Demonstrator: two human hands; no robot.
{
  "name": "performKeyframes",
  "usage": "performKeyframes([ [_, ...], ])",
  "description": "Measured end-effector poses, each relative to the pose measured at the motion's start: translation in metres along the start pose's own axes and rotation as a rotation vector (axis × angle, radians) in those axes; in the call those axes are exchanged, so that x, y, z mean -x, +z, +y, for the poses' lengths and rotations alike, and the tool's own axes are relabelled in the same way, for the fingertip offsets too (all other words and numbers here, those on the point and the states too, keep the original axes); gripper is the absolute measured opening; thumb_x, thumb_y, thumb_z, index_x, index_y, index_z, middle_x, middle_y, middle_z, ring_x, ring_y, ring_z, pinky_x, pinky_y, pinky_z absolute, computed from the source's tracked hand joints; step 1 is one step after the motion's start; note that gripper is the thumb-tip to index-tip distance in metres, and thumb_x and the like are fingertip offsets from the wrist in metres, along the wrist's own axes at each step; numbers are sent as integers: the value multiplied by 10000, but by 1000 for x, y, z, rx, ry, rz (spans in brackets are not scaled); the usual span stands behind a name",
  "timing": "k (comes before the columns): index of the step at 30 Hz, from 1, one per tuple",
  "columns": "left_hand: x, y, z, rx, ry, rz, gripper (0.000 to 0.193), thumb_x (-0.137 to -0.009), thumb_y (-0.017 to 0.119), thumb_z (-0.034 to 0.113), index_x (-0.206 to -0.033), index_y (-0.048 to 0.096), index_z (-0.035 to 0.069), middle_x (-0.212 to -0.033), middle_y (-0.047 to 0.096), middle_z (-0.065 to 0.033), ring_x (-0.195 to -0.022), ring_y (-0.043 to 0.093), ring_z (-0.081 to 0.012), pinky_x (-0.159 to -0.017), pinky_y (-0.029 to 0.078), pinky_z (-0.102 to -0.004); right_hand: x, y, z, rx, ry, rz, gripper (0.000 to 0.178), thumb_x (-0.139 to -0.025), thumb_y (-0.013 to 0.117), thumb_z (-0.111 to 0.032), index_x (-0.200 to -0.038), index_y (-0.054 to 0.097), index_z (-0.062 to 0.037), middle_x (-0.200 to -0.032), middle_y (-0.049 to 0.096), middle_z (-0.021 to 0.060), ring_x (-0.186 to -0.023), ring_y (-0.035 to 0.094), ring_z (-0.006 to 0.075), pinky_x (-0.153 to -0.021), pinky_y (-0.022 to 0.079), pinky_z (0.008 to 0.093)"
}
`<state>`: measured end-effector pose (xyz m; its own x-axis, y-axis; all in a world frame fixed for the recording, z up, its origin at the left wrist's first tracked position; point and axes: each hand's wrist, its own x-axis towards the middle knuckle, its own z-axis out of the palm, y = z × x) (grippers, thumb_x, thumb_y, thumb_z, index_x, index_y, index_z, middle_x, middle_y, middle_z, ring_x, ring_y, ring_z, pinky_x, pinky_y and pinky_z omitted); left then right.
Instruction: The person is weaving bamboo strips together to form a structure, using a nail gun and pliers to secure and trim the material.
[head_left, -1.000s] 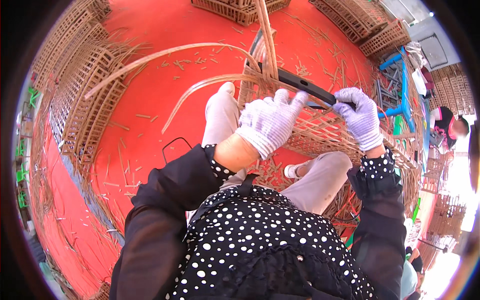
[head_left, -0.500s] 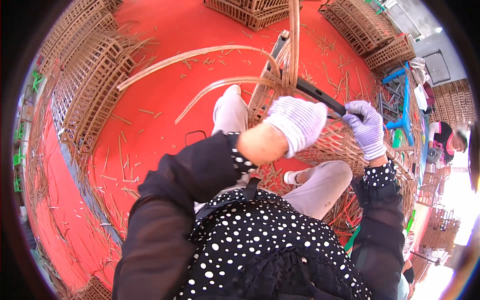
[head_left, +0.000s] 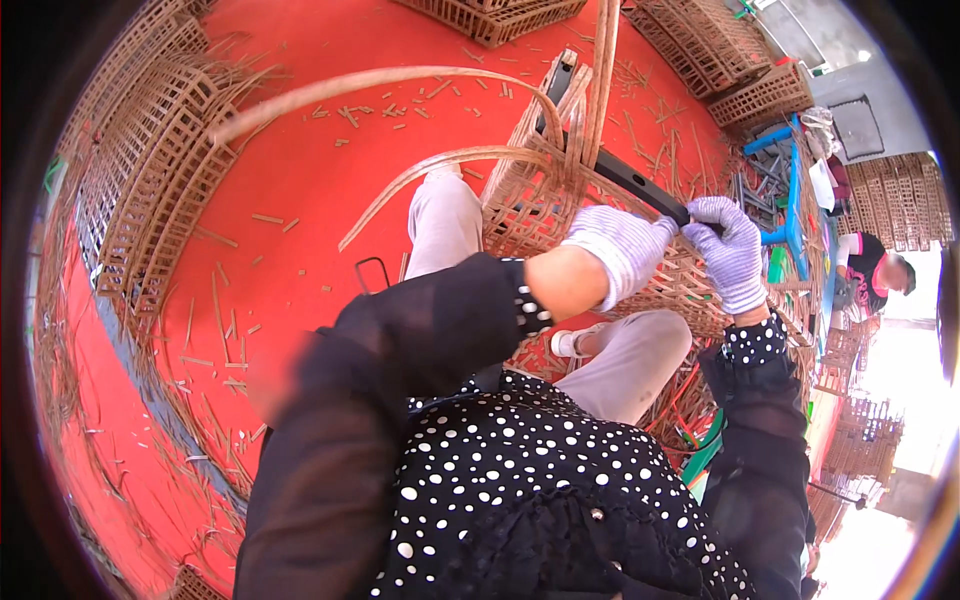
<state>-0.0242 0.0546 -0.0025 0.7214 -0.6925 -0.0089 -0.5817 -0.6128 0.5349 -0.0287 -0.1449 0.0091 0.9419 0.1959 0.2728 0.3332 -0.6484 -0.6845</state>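
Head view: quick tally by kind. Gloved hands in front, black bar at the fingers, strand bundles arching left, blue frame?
Gloved hands: 2 (left hand, right hand)
Black bar: 1
Strand bundles arching left: 2 (upper bundle, lower bundle)
Blue frame: 1
Total: 6

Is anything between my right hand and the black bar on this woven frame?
Nothing visible: your right hand is at the right end of the black bar. Your left hand is close by; strands cross farther left.
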Motion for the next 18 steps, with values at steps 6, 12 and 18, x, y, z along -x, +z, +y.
performKeyframes([
  [6, -5, -4, -3, -23, -18, 123, 212, -852, 432, 173, -976, 534, 35, -694, 631, -156, -663, 638, -326, -559, 497, -443, 3, -4, -1, -6, 25, -11, 215, -689, 646, 98, -876, 582, 13, -861, 589, 72, -778, 588, 127, -700, 498, 245],
  [12, 18, -33, -34, -83, -32, 73, 207, -859, 457, 211, -922, 542, 33, -790, 635, -172, -745, 636, -324, -603, 502, -435, 2, -2, -4, 31, -2, -36, 237, -673, 640, 116, -873, 574, 6, -881, 577, 62, -797, 570, 126, -723, 477, 239],
  [18, 52, -45, -76, -138, 72, 116, 158, -805, 533, 250, -891, 562, 121, -673, 611, -98, -632, 619, -316, -564, 486, -408, 10, 1, -2, 19, 4, -12, 253, -666, 637, 130, -878, 571, 7, -906, 579, 73, -801, 567, 133, -732, 470, 246],
])
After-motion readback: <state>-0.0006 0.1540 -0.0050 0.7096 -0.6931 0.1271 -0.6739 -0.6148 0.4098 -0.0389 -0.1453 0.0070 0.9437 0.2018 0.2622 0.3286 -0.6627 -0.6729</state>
